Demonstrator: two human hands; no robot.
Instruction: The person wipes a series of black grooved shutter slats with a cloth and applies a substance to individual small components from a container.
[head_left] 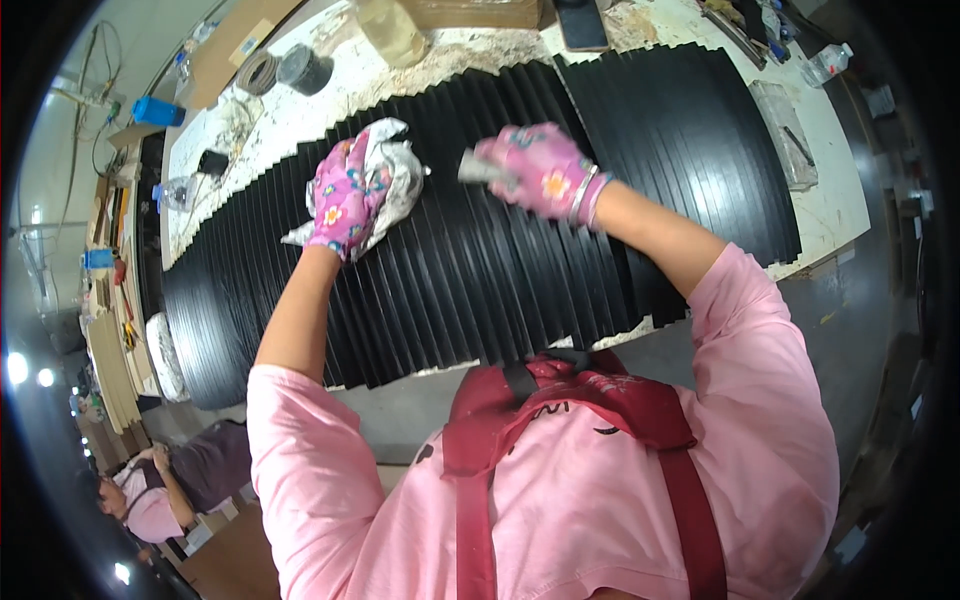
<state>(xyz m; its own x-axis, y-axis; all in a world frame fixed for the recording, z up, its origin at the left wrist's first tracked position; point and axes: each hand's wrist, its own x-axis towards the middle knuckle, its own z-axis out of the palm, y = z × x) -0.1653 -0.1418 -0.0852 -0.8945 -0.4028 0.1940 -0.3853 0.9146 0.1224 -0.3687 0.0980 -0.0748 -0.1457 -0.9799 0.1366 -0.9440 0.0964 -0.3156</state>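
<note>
Rows of long, narrow black strips (440,280) lie side by side across the table. My left hand (340,200), in a pink flowered glove, is closed on a crumpled white cloth (402,185) resting on the strips left of the middle. To its right, my right hand (545,172), gloved alike and slightly blurred, is over the strips. It grips a small pale grey pad or block (484,170) whose exact kind I cannot make out. A wider, smoother-looking group of black strips (690,150) lies beyond my right wrist.
Along the white table's (850,195) far side stand a dark cup (304,70), a tub of yellowish liquid (392,35) and a phone (581,24). A clear bottle (828,65) is at the far right. A co-worker (165,480) appears at the lower left.
</note>
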